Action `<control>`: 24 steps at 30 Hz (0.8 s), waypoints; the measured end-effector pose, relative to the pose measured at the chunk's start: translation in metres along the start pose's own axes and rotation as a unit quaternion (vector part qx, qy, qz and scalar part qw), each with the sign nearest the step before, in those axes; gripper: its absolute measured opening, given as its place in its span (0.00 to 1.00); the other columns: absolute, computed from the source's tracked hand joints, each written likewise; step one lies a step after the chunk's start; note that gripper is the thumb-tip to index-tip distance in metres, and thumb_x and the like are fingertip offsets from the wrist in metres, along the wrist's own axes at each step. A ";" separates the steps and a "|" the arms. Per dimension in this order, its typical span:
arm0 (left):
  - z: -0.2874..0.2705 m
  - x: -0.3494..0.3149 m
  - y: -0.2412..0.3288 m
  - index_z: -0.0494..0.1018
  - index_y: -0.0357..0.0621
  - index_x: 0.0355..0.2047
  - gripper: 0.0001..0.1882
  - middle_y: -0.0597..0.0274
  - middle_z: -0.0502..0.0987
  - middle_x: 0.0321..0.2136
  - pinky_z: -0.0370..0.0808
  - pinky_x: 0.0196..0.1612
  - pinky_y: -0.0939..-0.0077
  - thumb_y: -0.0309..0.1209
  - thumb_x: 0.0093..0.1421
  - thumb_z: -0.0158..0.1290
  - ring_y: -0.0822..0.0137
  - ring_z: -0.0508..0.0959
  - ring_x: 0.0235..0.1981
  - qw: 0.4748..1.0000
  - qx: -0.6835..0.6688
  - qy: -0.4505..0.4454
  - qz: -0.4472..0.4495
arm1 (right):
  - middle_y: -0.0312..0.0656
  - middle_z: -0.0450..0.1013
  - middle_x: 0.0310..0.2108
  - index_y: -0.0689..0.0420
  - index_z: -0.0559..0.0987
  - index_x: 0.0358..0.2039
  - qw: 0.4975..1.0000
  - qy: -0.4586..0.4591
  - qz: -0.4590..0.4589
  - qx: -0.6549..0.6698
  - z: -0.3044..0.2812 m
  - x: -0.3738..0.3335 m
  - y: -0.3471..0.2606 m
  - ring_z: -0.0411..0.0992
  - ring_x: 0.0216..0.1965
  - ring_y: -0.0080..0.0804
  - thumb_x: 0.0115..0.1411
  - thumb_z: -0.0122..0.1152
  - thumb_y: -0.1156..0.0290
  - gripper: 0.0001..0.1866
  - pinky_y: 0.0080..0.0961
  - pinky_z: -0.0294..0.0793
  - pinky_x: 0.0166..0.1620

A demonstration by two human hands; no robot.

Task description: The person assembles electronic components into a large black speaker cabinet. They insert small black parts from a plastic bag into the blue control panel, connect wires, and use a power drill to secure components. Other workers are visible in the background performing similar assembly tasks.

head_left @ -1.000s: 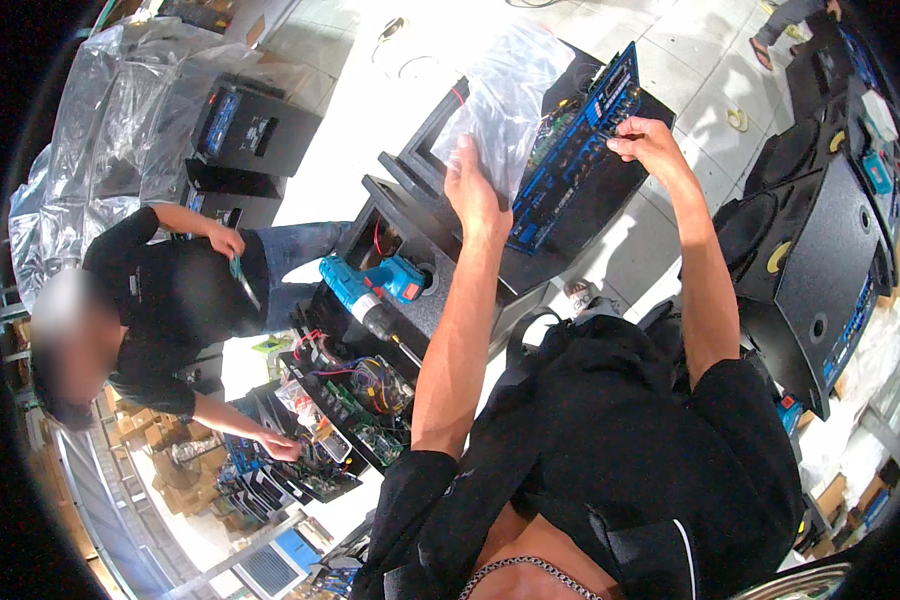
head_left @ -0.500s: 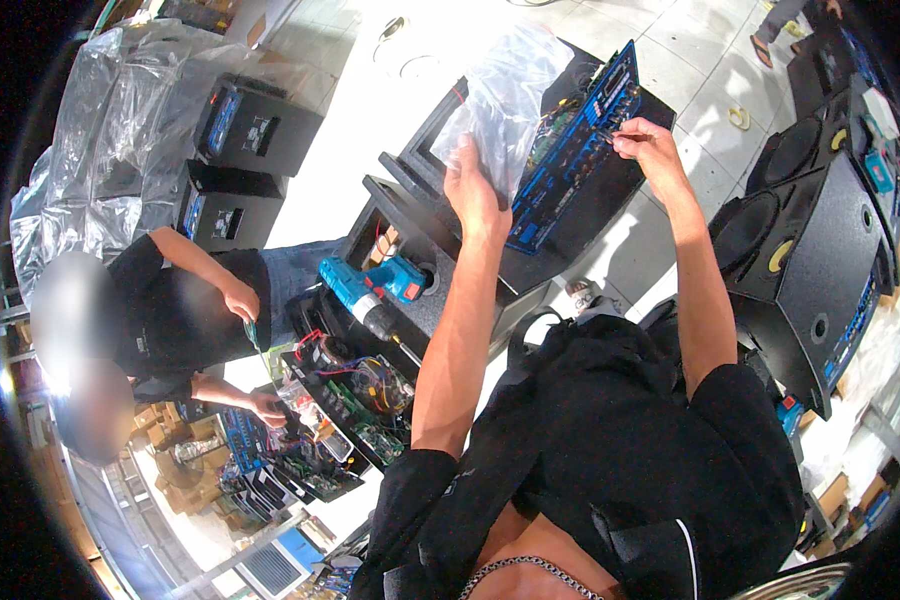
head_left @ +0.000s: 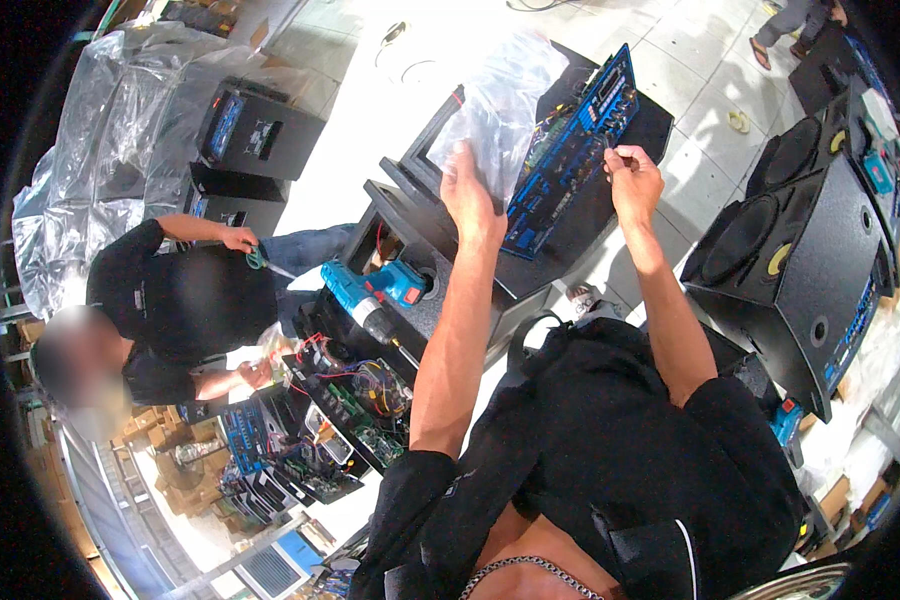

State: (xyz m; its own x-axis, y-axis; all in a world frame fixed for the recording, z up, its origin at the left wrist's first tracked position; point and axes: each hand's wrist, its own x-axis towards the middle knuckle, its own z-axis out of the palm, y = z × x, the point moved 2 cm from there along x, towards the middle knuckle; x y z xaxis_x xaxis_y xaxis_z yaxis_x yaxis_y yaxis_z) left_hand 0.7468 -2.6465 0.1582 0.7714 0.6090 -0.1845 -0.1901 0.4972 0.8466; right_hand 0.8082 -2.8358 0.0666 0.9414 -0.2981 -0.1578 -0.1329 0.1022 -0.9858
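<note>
A blue and black control panel (head_left: 555, 190) with a row of small knobs or jacks stands tilted on a black speaker cabinet (head_left: 656, 122), circuit boards showing behind it. My left hand (head_left: 473, 198) grips a crumpled clear plastic bag (head_left: 505, 95), which overlaps the panel's left side. Close to the panel's right edge, the fingers of my right hand (head_left: 632, 188) are pinched together. Whatever they hold is too small to name.
A blue cordless drill (head_left: 358, 302) lies left of my left forearm, beside an opened amplifier chassis (head_left: 355, 395) with wires. At left, a co-worker (head_left: 185, 290) holds green-handled scissors (head_left: 257, 258). Black speakers (head_left: 785, 285) stand at right; plastic-wrapped ones (head_left: 120, 130) stand far left.
My right hand has drawn slightly back toward me, still pinched. My left hand stays on the bag. The co-worker has raised the scissors and pulled the other hand back from the chassis.
</note>
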 end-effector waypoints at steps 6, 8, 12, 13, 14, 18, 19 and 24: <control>0.001 0.003 -0.002 0.71 0.35 0.44 0.16 0.58 0.76 0.39 0.75 0.40 0.72 0.37 0.64 0.48 0.66 0.77 0.38 1.000 0.018 -0.003 -0.001 | 0.41 0.76 0.21 0.65 0.78 0.28 0.993 -0.104 0.043 -0.044 -0.010 0.012 -0.018 0.75 0.23 0.24 0.52 0.62 0.76 0.05 0.19 0.73 0.26; 0.003 0.001 -0.001 0.70 0.34 0.44 0.18 0.58 0.76 0.40 0.73 0.43 0.71 0.38 0.64 0.49 0.66 0.76 0.39 0.999 0.035 -0.005 -0.001 | 0.49 0.75 0.27 0.66 0.73 0.32 0.975 -0.160 0.143 0.058 -0.008 0.012 -0.018 0.76 0.24 0.34 0.56 0.59 0.75 0.07 0.25 0.78 0.27; 0.003 0.001 -0.003 0.72 0.36 0.41 0.16 0.60 0.76 0.38 0.73 0.42 0.71 0.39 0.64 0.50 0.67 0.76 0.39 0.999 0.040 -0.018 0.010 | 0.57 0.74 0.32 0.65 0.68 0.36 0.951 -0.194 0.184 0.153 0.004 0.008 -0.022 0.77 0.28 0.43 0.61 0.53 0.73 0.08 0.34 0.82 0.33; 0.002 0.002 -0.003 0.72 0.36 0.40 0.16 0.59 0.76 0.38 0.73 0.42 0.71 0.39 0.63 0.50 0.67 0.76 0.38 0.999 0.038 -0.007 0.015 | 0.57 0.74 0.32 0.66 0.68 0.36 0.949 -0.198 0.170 0.178 0.006 0.007 -0.026 0.77 0.29 0.43 0.61 0.52 0.74 0.08 0.35 0.81 0.34; 0.002 0.001 -0.003 0.72 0.36 0.41 0.16 0.59 0.76 0.38 0.73 0.42 0.71 0.39 0.63 0.50 0.67 0.76 0.38 0.999 0.037 -0.007 0.014 | 0.58 0.74 0.32 0.66 0.68 0.36 0.946 -0.204 0.155 0.201 0.007 0.007 -0.030 0.77 0.30 0.43 0.61 0.52 0.74 0.07 0.35 0.81 0.34; 0.001 -0.001 -0.001 0.72 0.36 0.41 0.17 0.58 0.76 0.38 0.73 0.42 0.70 0.39 0.63 0.50 0.66 0.76 0.38 0.999 0.040 -0.003 0.011 | 0.54 0.76 0.32 0.70 0.69 0.41 0.960 -0.247 0.024 0.129 0.001 0.020 -0.041 0.77 0.30 0.38 0.61 0.53 0.74 0.12 0.28 0.80 0.34; 0.001 -0.002 -0.001 0.72 0.35 0.41 0.17 0.58 0.76 0.38 0.73 0.42 0.70 0.39 0.63 0.50 0.66 0.76 0.38 0.999 0.044 -0.002 0.011 | 0.49 0.77 0.29 0.70 0.70 0.42 0.968 -0.247 0.013 0.048 -0.003 0.026 -0.045 0.77 0.27 0.31 0.60 0.55 0.74 0.13 0.24 0.78 0.30; 0.003 -0.004 0.001 0.71 0.35 0.42 0.18 0.57 0.76 0.38 0.74 0.41 0.70 0.40 0.63 0.50 0.66 0.76 0.38 0.999 0.044 -0.001 0.007 | 0.38 0.73 0.21 0.62 0.75 0.31 0.964 -0.239 0.117 0.019 -0.014 0.051 -0.028 0.70 0.18 0.22 0.61 0.56 0.61 0.14 0.18 0.69 0.21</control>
State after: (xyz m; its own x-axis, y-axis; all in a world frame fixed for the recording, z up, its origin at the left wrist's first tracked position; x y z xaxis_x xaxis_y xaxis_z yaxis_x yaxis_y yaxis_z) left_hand 0.7453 -2.6500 0.1614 0.7699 0.6145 -0.1723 -0.1461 0.4325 0.8897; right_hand 0.8558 -2.8668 0.0857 0.9237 0.2080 -0.3217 -0.3554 0.1517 -0.9223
